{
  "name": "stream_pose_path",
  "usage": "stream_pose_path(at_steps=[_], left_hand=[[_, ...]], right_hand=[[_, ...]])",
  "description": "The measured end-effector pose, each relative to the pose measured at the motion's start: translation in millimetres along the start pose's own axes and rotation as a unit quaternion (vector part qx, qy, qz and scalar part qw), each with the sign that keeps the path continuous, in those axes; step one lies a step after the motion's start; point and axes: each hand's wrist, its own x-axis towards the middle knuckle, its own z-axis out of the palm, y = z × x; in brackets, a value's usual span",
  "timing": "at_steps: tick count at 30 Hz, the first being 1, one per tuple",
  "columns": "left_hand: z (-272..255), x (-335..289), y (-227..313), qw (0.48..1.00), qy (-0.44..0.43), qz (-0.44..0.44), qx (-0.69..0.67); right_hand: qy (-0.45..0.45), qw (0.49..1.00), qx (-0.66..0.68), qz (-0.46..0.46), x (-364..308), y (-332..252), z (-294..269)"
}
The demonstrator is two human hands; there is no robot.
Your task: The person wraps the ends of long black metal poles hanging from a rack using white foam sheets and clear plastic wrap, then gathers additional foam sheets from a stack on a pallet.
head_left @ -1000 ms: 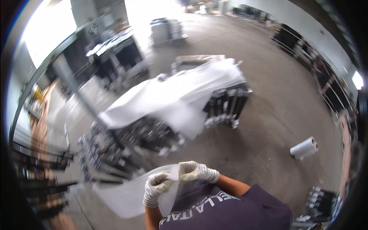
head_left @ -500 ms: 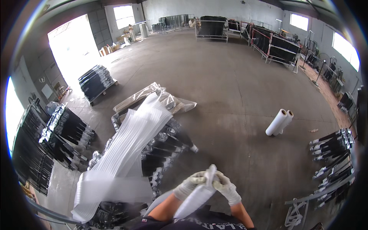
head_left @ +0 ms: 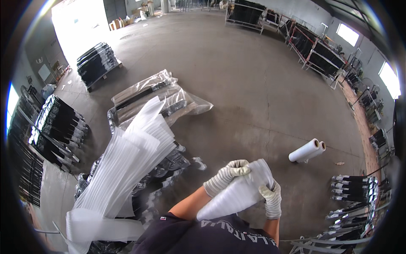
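Observation:
Both my hands wear whitish knit gloves. My left hand (head_left: pixel 227 175) grips the upper left edge of a folded white foam sheet (head_left: pixel 237 194), thumb pressed near its top. On the opposite side, my right hand (head_left: pixel 272 200) pinches the sheet's right edge. The sheet hangs tilted in front of my chest, its lower end by my dark shirt. Left of my hands, a stack of long white foam sheets (head_left: pixel 114 169) drapes over black parts (head_left: pixel 160 171) wrapped in shiny film.
Clear plastic film (head_left: pixel 186 97) covers more black pieces beyond the stack. Two white film rolls (head_left: pixel 305 150) lie on the floor at right. Bundled black parts stand at left (head_left: pixel 59 127) and right (head_left: pixel 355 188). A loaded pallet (head_left: pixel 97 63) is farther back, and racks (head_left: pixel 321 59) stand far right.
My hands have moved apart, and the foam sheet between them is spread wider and raised. The view has tilted downward, showing more of my shirt.

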Motion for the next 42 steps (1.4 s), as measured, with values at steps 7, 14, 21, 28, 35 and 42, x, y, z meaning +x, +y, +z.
stream_pose_path(at_steps=[7,14,21,28,35,42], left_hand=[[-55.2,112.9,67.6,0.984,0.140,0.100,-0.037],[-171.7,228.7,132.4,0.928,0.242,0.283,-0.033],[-180.9,251.5,206.7,0.831,0.279,0.472,-0.092],[-228.1,308.4,262.2,0.846,0.258,0.451,-0.120],[-271.7,284.7,372.6,0.765,0.394,0.406,0.306],[-324.3,180.5,340.1,0.721,0.553,0.417,0.003]], right_hand=[[-0.244,0.954,-0.040,0.173,172.9,18.8,-18.9],[-0.312,0.934,0.015,0.173,365.0,1.0,-40.2],[0.118,0.973,-0.065,-0.185,556.4,-36.1,41.4],[-0.252,0.945,0.011,0.207,589.3,-12.4,227.2],[-0.333,0.892,0.152,0.267,681.2,-12.4,386.4],[-0.440,0.892,0.090,0.058,677.2,2.8,577.7]])
